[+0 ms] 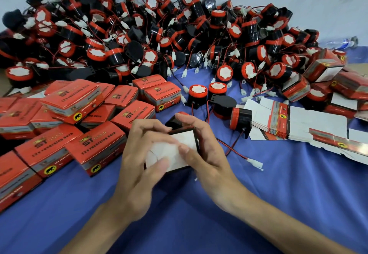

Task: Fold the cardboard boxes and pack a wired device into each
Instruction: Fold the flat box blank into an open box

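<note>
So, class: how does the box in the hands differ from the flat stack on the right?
The held box is folded into shape; the flat stack lies unfolded. The held box is gripped by the left hand and right hand; the flat stack rests untouched on the cloth. Both show white card.

Both hands [139, 154] [209, 148] around a cardboard box [189, 138]

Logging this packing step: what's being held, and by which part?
One cardboard box, between both hands: left hand grips its left side, right hand its right side, thumbs on the white flaps.
</note>
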### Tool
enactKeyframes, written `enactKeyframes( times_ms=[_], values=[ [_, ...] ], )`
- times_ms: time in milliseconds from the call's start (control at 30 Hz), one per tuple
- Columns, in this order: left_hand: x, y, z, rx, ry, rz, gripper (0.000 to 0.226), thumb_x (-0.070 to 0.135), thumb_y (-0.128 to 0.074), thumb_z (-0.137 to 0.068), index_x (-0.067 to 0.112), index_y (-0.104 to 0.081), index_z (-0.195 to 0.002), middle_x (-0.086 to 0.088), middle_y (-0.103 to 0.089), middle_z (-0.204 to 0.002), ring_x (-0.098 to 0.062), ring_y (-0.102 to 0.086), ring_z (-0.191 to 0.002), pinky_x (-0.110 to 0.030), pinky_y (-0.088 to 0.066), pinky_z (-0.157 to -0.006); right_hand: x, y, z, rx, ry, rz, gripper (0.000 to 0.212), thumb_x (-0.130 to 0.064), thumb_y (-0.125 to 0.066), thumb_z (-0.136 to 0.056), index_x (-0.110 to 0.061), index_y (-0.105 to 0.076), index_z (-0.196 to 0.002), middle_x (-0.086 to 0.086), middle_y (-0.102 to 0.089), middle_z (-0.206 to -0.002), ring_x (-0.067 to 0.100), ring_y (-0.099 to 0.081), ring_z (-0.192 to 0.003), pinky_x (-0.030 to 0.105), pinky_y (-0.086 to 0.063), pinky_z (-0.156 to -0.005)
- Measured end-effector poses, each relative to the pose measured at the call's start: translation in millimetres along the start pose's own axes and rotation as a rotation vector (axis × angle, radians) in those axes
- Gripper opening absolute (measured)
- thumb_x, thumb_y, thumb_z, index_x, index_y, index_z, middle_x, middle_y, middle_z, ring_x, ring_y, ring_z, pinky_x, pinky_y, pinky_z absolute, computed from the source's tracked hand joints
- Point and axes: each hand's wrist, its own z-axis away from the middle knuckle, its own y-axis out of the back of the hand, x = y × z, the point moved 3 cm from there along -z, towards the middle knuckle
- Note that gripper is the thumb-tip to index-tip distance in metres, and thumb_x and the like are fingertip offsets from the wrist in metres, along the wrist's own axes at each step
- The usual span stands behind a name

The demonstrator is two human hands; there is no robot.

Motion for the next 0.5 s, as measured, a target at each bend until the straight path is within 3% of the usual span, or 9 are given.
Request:
enactKeyframes(
  times_ms=[100,233,400,500],
  values=[
    [-0.4,0.0,1.3,0.080,0.128,0.039,0.036,0.030,-0.059,-0.082,0.034,-0.048,-0.115,0.004,-0.052,-0.118,-0.021,-0.053,-0.116,-0.028,-0.044,-0.097,-1.8,-0.6,-1.7,0.016,0.036,0.087,0.037,-0.012,-0.049,-0.091,-0.032,-0.047,-0.122,0.000,-0.052,-0.126,0.008,-0.051,-0.115,0.022,-0.041,-0.097],
    [-6.3,1.1,1.9,0.047,0.385,0.204,0.051,0.046,-0.065,-0.073,0.029,-0.052,-0.119,0.012,-0.060,-0.120,-0.010,-0.058,-0.114,-0.023,-0.050,-0.087,-6.9,1.6,-3.9,0.041,0.096,0.086,0.035,-0.008,-0.052,-0.090,-0.029,-0.049,-0.118,0.005,-0.048,-0.132,0.004,-0.052,-0.115,0.019,-0.044,-0.092],
    [-0.4,-4.9,1.7,0.036,0.360,0.192,0.035,0.029,-0.070,-0.080,0.026,-0.055,-0.111,0.019,-0.065,-0.107,-0.003,-0.064,-0.099,-0.012,-0.051,-0.074,-3.3,2.2,-1.0,0.057,0.092,0.192,0.045,-0.002,-0.052,-0.083,-0.033,-0.049,-0.115,-0.002,-0.040,-0.143,0.020,-0.035,-0.137,0.052,-0.035,-0.107],
    [2.2,-7.2,1.4,0.113,0.311,0.124,0.030,0.019,-0.064,-0.079,0.027,-0.055,-0.106,0.027,-0.064,-0.104,0.004,-0.062,-0.099,-0.007,-0.047,-0.076,-2.2,-0.8,-0.4,0.100,0.097,0.233,0.047,0.002,-0.051,-0.081,-0.034,-0.049,-0.112,-0.008,-0.042,-0.141,0.020,-0.034,-0.138,0.056,-0.033,-0.107]
  ],
)
